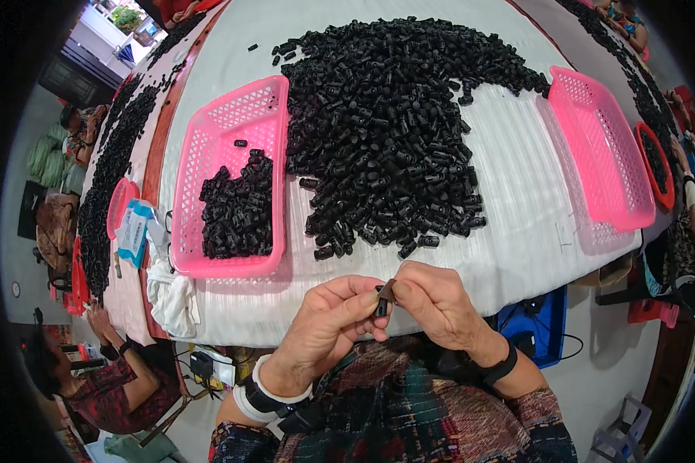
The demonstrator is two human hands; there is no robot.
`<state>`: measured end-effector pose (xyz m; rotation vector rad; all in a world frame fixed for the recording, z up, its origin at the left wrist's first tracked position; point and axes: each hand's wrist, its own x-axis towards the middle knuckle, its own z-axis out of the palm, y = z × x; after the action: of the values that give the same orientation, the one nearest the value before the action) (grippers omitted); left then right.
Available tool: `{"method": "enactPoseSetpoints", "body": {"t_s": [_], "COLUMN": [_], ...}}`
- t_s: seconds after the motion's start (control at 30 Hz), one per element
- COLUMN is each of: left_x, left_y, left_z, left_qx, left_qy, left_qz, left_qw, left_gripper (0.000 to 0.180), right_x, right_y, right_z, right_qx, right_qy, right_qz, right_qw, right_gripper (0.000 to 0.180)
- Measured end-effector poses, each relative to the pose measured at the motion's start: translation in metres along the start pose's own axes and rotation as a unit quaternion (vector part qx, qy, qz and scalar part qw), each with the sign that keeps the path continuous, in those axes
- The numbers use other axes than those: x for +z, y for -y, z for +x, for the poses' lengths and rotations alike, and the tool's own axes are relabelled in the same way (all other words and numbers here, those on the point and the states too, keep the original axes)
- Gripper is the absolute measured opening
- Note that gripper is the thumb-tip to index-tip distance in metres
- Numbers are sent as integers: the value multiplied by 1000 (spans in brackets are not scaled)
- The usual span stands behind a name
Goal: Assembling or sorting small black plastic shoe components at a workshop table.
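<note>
White table [517, 231] carried a black-parts heap [394, 131] between two pink baskets [232, 177]; left hand [328, 320] and right hand [436, 305] pinched one black part [384, 299] at its near edge.

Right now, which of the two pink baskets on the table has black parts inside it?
The pink basket on the left, beside the big black pile, holds a heap of black parts. The pink basket on the right shows only bare mesh.

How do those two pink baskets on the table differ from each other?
The left pink basket holds a heap of small black parts in its near half; the right pink basket looks empty. The left basket lies close beside the big black pile, while the right basket touches only the pile's far corner, with bare white cloth between. Both are pink, rectangular, with lattice walls.
</note>
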<state>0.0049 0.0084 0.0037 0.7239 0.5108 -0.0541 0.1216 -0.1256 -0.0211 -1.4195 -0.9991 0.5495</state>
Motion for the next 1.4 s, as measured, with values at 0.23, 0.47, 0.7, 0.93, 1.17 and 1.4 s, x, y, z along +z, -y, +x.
{"method": "enactPoseSetpoints", "body": {"t_s": [0.23,0.47,0.7,0.93,1.17,1.4], "left_x": [-3,-5,-7,-7,-9,-1], "left_y": [-2,-2,0,4,5,7], "left_z": [1,0,5,11,10,3], "left_qx": [-16,-18,-18,-11,-13,-4], "left_qy": [13,7,-21,-44,-34,-22], "left_qz": [-14,-13,-9,10,-6,11], "left_qw": [1000,1000,1000,999,999,1000], "left_gripper": [20,19,17,19,19,21], "right_x": [3,5,6,2,-6,-1], "right_y": [-4,-5,-12,-13,-10,-4], "right_z": [2,2,3,2,-3,-3], "right_qx": [-18,-12,-30,-27,60,-11], "right_qy": [-6,-8,-5,38,-52,-4], "right_qz": [-29,-42,-86,-101,46,-55], "right_qw": [999,999,996,994,996,998], "right_gripper": [19,18,19,21,26,20]}}
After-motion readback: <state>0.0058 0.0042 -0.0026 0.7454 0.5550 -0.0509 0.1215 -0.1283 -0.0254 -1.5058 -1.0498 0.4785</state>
